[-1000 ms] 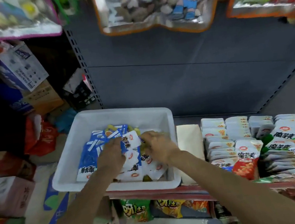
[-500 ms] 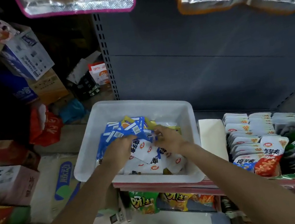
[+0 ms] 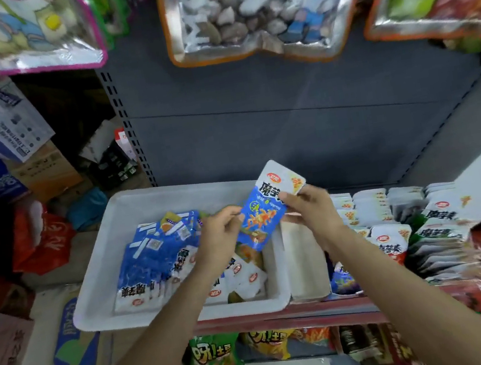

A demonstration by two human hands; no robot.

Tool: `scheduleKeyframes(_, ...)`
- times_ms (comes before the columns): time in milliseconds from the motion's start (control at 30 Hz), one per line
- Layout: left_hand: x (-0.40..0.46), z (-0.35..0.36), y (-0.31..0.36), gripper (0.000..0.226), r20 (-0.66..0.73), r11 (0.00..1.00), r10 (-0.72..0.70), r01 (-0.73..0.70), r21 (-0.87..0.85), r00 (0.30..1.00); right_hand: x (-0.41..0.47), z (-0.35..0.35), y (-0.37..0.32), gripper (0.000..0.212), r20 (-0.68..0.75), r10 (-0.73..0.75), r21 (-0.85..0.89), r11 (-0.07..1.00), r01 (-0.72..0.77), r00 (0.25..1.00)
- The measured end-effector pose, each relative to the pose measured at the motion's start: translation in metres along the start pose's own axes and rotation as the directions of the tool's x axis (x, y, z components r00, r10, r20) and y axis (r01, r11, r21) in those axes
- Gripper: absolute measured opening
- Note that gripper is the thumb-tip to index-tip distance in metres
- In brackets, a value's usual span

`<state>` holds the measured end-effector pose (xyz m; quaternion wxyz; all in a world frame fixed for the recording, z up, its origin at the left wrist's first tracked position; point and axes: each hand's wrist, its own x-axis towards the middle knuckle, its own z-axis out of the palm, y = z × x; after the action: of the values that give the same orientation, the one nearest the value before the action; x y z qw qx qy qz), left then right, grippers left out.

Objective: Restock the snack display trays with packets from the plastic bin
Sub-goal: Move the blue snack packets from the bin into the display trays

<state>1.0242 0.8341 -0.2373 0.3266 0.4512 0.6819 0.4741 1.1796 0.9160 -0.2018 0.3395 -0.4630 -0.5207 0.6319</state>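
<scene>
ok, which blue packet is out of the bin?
The blue packet pinched between both hands, left hand and right hand, above the white bin; the others lie inside.

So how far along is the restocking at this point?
Done: the display trays on the right already hold rows of packets. In hand: both the left hand and right hand hold one blue packet above the white bin. Left: many packets remain in the bin.

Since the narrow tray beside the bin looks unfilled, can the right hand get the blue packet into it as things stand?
Probably yes. The right hand grips the blue packet just above the narrow tray, whose open top shows nothing over it. The left hand pinches the packet's lower edge and would likely need to let go first.
</scene>
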Motion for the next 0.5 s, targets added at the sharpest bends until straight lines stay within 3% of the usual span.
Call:
scheduleKeyframes(133, 0.010, 0.048, 0.016, 0.011, 0.054, 0.997, -0.037, 0.040, -0.063, 0.998, 0.000, -0.053, -0.023, 0.009, -0.122, -0.092, 0.008, 0.996, 0.093, 0.988)
scheduleKeyframes(267, 0.013, 0.092, 0.027, 0.028, 0.096, 0.996, -0.091, 0.092, -0.006, 0.991, 0.002, -0.101, -0.035, 0.009, -0.211, -0.159, -0.006, 0.987, 0.161, 0.965)
scheduleKeyframes(500, 0.013, 0.132, 0.043, 0.045, 0.237, 0.942, -0.064, -0.020, 0.336, 0.969, 0.008, -0.142, -0.036, 0.008, -0.202, -0.224, -0.048, 0.975, 0.219, 0.953)
